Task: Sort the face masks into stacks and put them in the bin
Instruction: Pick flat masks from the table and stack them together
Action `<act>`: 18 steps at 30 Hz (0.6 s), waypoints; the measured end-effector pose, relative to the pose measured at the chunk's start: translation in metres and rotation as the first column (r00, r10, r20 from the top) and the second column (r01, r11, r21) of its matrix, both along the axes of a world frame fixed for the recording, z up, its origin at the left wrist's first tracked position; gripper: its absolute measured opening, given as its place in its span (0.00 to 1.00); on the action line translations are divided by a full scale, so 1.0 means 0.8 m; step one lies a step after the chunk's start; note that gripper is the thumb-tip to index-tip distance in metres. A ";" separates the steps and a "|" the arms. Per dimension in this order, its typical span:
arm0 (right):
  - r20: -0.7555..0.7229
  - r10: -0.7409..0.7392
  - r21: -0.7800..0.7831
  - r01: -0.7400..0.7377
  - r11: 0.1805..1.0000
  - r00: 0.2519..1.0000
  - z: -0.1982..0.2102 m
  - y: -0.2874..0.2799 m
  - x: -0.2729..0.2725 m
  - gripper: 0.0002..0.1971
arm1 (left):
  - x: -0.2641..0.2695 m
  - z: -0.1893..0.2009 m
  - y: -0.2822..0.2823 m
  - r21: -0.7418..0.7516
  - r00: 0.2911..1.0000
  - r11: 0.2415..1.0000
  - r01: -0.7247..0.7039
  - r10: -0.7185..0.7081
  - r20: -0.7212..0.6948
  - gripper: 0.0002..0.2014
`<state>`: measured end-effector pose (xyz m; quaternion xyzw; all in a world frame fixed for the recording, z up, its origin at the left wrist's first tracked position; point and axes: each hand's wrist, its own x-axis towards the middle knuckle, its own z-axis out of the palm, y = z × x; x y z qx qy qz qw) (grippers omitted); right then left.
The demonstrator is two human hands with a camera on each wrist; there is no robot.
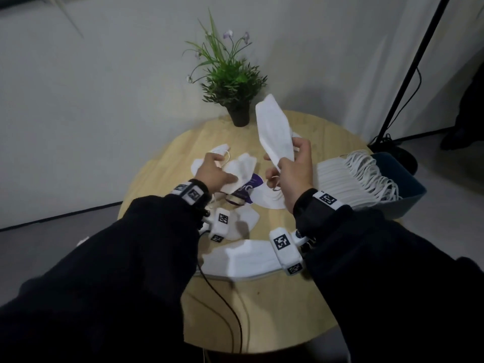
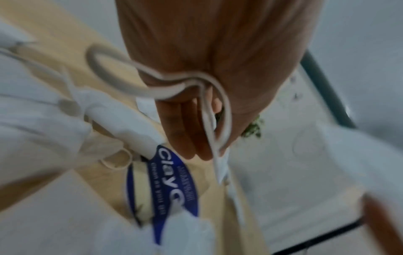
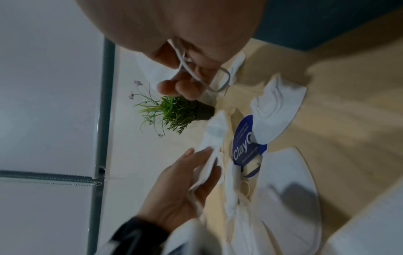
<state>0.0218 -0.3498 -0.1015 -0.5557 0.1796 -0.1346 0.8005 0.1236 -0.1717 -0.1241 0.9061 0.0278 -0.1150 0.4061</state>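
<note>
The right hand has its grip pinched on a white mask and holds it up above the desk, with the mask's ear loop hanging by the fingers. The left hand has its grip closed on another white mask that lies low over the desk. One ear loop wraps around its fingers.

At the right edge of the desk is a blue bin. A neat stack of white masks rests on it, loops hanging toward the bin. How deep the stack goes into the bin is hard to see.

More loose white masks lie flat on the desk, some partly hidden under the arms. A blue packet peeks out between them; only part of its word shows. The masks are plain, white and folded flat.

A potted plant stands at the far edge of the desk.
</note>
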 end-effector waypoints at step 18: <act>-0.076 0.404 -0.519 -0.382 0.765 0.912 -0.024 0.079 -0.103 0.12 | -0.168 0.039 0.081 -0.798 0.941 0.503 -0.333 0.129 -0.312 0.16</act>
